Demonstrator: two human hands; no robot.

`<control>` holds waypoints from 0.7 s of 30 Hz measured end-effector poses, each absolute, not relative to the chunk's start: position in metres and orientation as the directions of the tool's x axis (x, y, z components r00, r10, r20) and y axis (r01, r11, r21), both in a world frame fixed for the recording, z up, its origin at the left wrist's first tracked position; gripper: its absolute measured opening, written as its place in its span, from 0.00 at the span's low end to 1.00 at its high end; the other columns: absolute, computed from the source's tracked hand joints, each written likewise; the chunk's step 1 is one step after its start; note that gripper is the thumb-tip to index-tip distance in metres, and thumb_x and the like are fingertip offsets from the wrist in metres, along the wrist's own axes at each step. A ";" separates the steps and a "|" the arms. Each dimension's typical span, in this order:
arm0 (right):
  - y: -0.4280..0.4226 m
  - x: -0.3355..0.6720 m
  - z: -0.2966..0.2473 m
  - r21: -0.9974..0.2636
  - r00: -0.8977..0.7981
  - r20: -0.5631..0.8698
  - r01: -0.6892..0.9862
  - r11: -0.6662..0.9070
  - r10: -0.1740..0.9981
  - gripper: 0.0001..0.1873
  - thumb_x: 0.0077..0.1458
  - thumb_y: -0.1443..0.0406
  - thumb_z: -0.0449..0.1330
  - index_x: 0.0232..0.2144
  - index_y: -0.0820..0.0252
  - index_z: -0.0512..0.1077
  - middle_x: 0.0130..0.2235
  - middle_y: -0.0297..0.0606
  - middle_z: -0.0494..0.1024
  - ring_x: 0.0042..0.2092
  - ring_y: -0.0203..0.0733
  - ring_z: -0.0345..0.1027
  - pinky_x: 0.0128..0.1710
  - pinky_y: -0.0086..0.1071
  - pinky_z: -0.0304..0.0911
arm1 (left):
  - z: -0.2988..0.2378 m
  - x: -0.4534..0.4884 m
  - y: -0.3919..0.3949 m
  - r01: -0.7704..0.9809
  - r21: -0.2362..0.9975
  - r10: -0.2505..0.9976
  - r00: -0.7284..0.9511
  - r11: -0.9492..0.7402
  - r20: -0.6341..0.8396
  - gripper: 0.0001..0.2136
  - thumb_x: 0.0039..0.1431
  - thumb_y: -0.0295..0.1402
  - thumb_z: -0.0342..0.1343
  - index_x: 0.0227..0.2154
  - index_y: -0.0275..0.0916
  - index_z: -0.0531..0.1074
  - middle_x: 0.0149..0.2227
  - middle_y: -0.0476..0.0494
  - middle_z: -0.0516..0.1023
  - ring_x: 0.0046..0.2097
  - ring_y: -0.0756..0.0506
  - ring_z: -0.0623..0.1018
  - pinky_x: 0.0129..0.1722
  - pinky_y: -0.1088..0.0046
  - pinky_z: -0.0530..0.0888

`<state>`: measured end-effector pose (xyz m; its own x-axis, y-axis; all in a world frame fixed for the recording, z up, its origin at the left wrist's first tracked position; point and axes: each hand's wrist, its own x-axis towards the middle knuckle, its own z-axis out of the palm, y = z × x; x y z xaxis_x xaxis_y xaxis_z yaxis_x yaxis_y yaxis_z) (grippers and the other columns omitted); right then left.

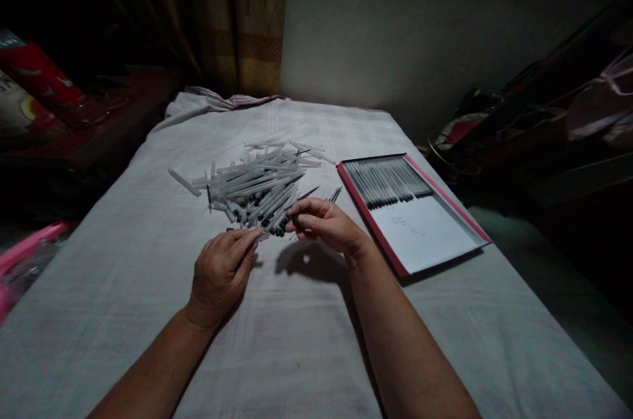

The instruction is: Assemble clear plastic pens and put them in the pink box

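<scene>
Left hand (pixel 222 267): narrowed at your pen pile's (pixel 267 183) near edge; cannot tell what's held.
Right hand (pixel 321 224): you pinch a black piece (pixel 295 220).
Box (pixel 380 234): right, pen row (pixel 388 180) far.

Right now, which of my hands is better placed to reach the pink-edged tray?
Probably your right hand: it's closer to the pink-edged tray, with its wrist beside the tray's left edge. Your left hand is farther off, by the pile of clear tubes.
</scene>
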<state>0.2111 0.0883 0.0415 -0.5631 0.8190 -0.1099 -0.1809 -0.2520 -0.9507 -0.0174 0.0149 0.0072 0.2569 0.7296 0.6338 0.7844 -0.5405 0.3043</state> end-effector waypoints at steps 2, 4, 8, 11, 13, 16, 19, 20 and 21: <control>0.089 0.207 0.040 -0.957 -0.537 -0.122 -0.159 -0.243 0.834 0.21 0.44 0.52 0.71 0.34 0.60 0.73 0.29 0.34 0.80 0.26 0.31 0.66 0.24 0.23 0.54 | 0.006 -0.018 0.015 0.789 0.293 0.725 0.258 -0.539 0.639 0.15 0.65 0.27 0.52 0.53 0.43 0.72 0.41 0.43 0.80 0.41 0.43 0.79 0.42 0.66 0.74; 0.089 0.202 0.039 -0.967 -0.512 -0.118 -0.137 -0.216 0.851 0.19 0.44 0.54 0.72 0.31 0.60 0.72 0.26 0.32 0.78 0.25 0.31 0.64 0.25 0.24 0.55 | 0.006 -0.018 0.015 0.794 0.282 0.721 0.260 -0.538 0.642 0.14 0.65 0.27 0.53 0.52 0.43 0.72 0.41 0.42 0.80 0.42 0.43 0.79 0.42 0.66 0.73; 0.088 0.193 0.035 -0.969 -0.530 -0.150 -0.091 -0.231 0.834 0.16 0.43 0.59 0.71 0.31 0.60 0.72 0.25 0.28 0.73 0.24 0.30 0.61 0.25 0.24 0.55 | 0.007 -0.017 0.015 0.804 0.262 0.721 0.269 -0.533 0.639 0.14 0.66 0.28 0.52 0.52 0.42 0.72 0.41 0.42 0.80 0.42 0.42 0.79 0.41 0.66 0.73; 0.086 0.188 0.032 -0.962 -0.565 -0.176 -0.074 -0.262 0.806 0.16 0.42 0.61 0.71 0.32 0.60 0.72 0.26 0.29 0.74 0.25 0.30 0.62 0.24 0.24 0.55 | 0.007 -0.017 0.015 0.804 0.270 0.726 0.265 -0.530 0.634 0.14 0.66 0.28 0.52 0.52 0.42 0.72 0.41 0.42 0.80 0.41 0.42 0.79 0.41 0.65 0.73; 0.085 0.186 0.030 -0.963 -0.581 -0.165 -0.078 -0.257 0.797 0.15 0.41 0.62 0.71 0.32 0.60 0.73 0.26 0.29 0.75 0.26 0.30 0.64 0.26 0.25 0.57 | 0.007 -0.017 0.015 0.802 0.281 0.732 0.261 -0.527 0.629 0.14 0.66 0.28 0.52 0.52 0.42 0.72 0.41 0.42 0.80 0.41 0.42 0.79 0.41 0.65 0.73; 0.084 0.184 0.028 -0.965 -0.604 -0.149 -0.085 -0.249 0.783 0.15 0.41 0.62 0.71 0.32 0.60 0.73 0.26 0.29 0.75 0.27 0.31 0.66 0.28 0.26 0.61 | 0.006 -0.017 0.015 0.800 0.299 0.746 0.255 -0.520 0.615 0.15 0.66 0.29 0.52 0.53 0.44 0.72 0.41 0.42 0.80 0.42 0.42 0.79 0.42 0.64 0.73; 0.084 0.183 0.027 -0.967 -0.612 -0.136 -0.088 -0.238 0.779 0.15 0.42 0.62 0.71 0.32 0.60 0.72 0.28 0.29 0.75 0.28 0.32 0.67 0.29 0.26 0.62 | 0.005 -0.018 0.015 0.802 0.311 0.759 0.250 -0.511 0.601 0.16 0.66 0.30 0.51 0.54 0.45 0.72 0.41 0.42 0.80 0.42 0.42 0.79 0.43 0.64 0.73; 0.084 0.183 0.027 -0.970 -0.612 -0.128 -0.088 -0.228 0.780 0.15 0.42 0.62 0.71 0.32 0.60 0.72 0.28 0.29 0.75 0.28 0.32 0.67 0.30 0.26 0.62 | 0.005 -0.018 0.015 0.802 0.310 0.758 0.250 -0.510 0.602 0.16 0.66 0.30 0.51 0.54 0.45 0.72 0.41 0.42 0.80 0.42 0.42 0.79 0.43 0.64 0.73; 0.083 0.182 0.027 -0.973 -0.612 -0.118 -0.086 -0.214 0.782 0.14 0.43 0.62 0.70 0.32 0.60 0.72 0.28 0.28 0.74 0.28 0.32 0.67 0.30 0.26 0.62 | 0.006 -0.018 0.015 0.803 0.304 0.755 0.253 -0.513 0.605 0.16 0.66 0.30 0.51 0.54 0.45 0.72 0.41 0.42 0.80 0.41 0.42 0.78 0.42 0.64 0.73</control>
<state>0.1824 0.0835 0.0272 -0.6116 0.7823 -0.1184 -0.0860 -0.2145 -0.9729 -0.0176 0.0150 0.0055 0.2531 0.7552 0.6047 0.8028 -0.5127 0.3043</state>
